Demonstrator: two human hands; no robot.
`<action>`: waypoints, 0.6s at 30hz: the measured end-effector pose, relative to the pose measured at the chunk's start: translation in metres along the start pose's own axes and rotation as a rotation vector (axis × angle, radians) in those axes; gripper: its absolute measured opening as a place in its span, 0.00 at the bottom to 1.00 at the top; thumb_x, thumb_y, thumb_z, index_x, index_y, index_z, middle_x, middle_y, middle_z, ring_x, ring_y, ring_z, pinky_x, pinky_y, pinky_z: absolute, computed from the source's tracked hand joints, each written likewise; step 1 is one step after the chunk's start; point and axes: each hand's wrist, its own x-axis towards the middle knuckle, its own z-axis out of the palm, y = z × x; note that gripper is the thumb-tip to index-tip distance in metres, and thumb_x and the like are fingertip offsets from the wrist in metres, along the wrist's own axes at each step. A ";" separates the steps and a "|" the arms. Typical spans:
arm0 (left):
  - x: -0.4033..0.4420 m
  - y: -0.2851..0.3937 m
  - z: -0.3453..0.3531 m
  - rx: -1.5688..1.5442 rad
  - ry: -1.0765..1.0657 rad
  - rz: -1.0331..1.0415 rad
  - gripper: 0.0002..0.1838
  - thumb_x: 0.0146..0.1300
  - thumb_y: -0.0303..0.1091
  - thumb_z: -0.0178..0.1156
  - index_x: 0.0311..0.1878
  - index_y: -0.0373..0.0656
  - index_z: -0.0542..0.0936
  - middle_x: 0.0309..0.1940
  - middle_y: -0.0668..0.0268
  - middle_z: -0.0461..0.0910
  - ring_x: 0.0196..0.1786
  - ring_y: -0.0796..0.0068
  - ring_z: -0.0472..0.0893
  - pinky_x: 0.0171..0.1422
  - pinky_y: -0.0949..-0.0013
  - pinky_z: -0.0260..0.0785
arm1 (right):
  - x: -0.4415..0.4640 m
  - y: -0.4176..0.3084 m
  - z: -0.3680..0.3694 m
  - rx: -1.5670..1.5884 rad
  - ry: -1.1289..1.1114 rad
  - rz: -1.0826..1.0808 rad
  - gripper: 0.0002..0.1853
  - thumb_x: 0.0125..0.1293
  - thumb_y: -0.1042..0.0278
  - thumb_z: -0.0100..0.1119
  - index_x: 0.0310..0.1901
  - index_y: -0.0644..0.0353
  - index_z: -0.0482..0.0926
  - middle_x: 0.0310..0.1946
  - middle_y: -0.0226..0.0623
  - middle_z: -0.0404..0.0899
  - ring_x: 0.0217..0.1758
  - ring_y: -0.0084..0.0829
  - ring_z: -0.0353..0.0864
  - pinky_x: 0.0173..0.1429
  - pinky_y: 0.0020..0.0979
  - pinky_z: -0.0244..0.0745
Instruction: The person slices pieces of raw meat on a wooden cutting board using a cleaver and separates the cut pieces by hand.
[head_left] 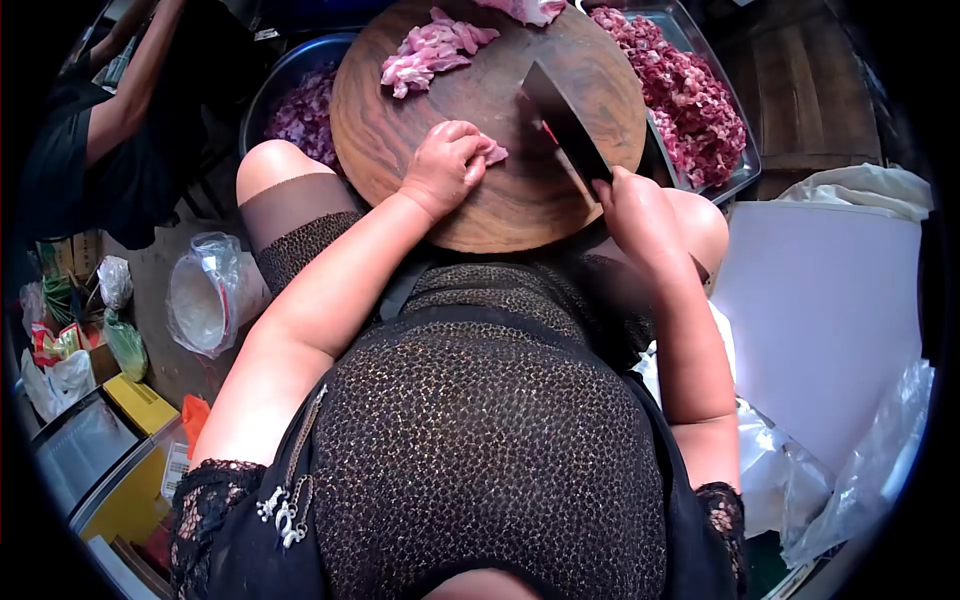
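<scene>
A round wooden chopping block (390,130) stands in front of me, between my knees. My left hand (447,165) is closed on a small piece of raw meat (495,152) and rests on the block. My right hand (638,215) grips a cleaver (562,118), its broad dark blade tilted over the right half of the block, apart from the piece in my left hand. A pile of pink meat strips (435,50) lies at the back left of the block. Another piece of meat (528,8) is partly cut off at the top edge.
Right of the block, a metal tray (752,160) holds a heap of chopped meat (690,100). A metal basin (262,105) with more meat (305,120) sits at the left. Another person's arm (130,110) shows at the upper left. A plastic-lined bucket (205,295) stands on the floor.
</scene>
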 end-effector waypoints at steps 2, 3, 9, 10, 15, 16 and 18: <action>0.007 0.001 -0.004 -0.158 0.065 -0.082 0.34 0.50 0.35 0.72 0.63 0.45 0.73 0.64 0.55 0.67 0.65 0.52 0.71 0.71 0.57 0.63 | 0.002 -0.006 0.003 0.050 0.121 0.057 0.14 0.70 0.60 0.56 0.37 0.65 0.79 0.29 0.56 0.82 0.37 0.56 0.83 0.43 0.50 0.77; -0.011 0.014 -0.020 -0.153 0.039 -0.102 0.34 0.50 0.35 0.72 0.63 0.45 0.73 0.64 0.55 0.67 0.65 0.52 0.71 0.71 0.57 0.63 | -0.014 -0.019 0.010 0.099 0.097 0.046 0.15 0.70 0.59 0.55 0.37 0.65 0.78 0.28 0.55 0.81 0.35 0.55 0.82 0.41 0.50 0.76; -0.022 0.023 -0.049 -0.034 0.286 -0.074 0.21 0.51 0.36 0.72 0.49 0.40 0.82 0.50 0.56 0.78 0.55 0.52 0.78 0.63 0.59 0.69 | -0.027 -0.040 0.014 0.069 0.046 -0.076 0.13 0.70 0.60 0.54 0.35 0.63 0.76 0.26 0.52 0.81 0.32 0.53 0.82 0.38 0.49 0.76; -0.019 0.019 -0.044 -0.079 0.295 -0.013 0.15 0.54 0.35 0.70 0.45 0.42 0.84 0.47 0.58 0.80 0.52 0.54 0.79 0.59 0.59 0.71 | -0.026 -0.043 0.015 0.040 0.056 -0.122 0.13 0.70 0.61 0.54 0.34 0.63 0.75 0.26 0.52 0.81 0.32 0.53 0.82 0.37 0.49 0.76; -0.006 0.016 -0.027 -0.121 0.220 -0.001 0.10 0.56 0.33 0.68 0.41 0.45 0.86 0.42 0.61 0.82 0.48 0.57 0.80 0.55 0.59 0.72 | -0.011 -0.041 0.014 -0.027 -0.061 -0.174 0.11 0.71 0.69 0.51 0.31 0.65 0.76 0.26 0.53 0.81 0.33 0.50 0.83 0.36 0.46 0.76; -0.005 0.016 -0.027 -0.115 0.244 0.003 0.09 0.56 0.33 0.67 0.41 0.45 0.86 0.41 0.61 0.82 0.47 0.57 0.80 0.54 0.60 0.73 | -0.008 -0.046 0.005 0.006 -0.088 -0.149 0.11 0.70 0.70 0.50 0.31 0.65 0.77 0.26 0.52 0.81 0.34 0.49 0.84 0.36 0.45 0.77; -0.003 0.010 -0.025 -0.087 0.270 0.086 0.10 0.55 0.32 0.68 0.41 0.44 0.86 0.41 0.61 0.83 0.45 0.57 0.81 0.54 0.60 0.74 | 0.004 -0.051 0.000 0.039 -0.131 -0.110 0.10 0.67 0.70 0.52 0.32 0.65 0.79 0.28 0.53 0.82 0.35 0.49 0.84 0.38 0.46 0.78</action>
